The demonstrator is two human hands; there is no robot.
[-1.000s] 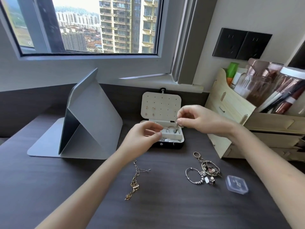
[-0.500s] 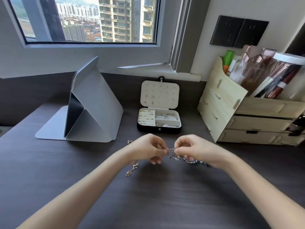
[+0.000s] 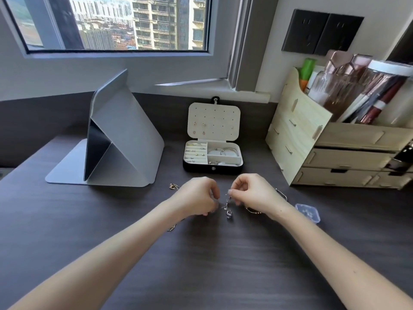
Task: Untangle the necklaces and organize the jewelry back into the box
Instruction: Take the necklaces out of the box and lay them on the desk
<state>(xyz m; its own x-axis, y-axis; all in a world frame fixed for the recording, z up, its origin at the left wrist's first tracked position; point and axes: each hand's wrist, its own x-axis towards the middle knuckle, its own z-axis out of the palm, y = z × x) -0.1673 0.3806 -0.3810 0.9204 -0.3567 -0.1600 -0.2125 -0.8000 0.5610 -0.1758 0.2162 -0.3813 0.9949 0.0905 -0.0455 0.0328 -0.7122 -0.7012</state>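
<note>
with both hands pinched on the chain (image 3: 224,203) — left hand (image 3: 197,198) at 9 o'clock of its charm (image 3: 229,214), right hand (image 3: 252,193) at 3 — you should tease the strand apart slowly, low over the desk (image 3: 201,253), box (image 3: 212,158) open at 12.

Matt dark wood-grain desk (image 3: 201,265), shiny metal necklace (image 3: 228,211), pale wooden organizer (image 3: 297,139)
</note>
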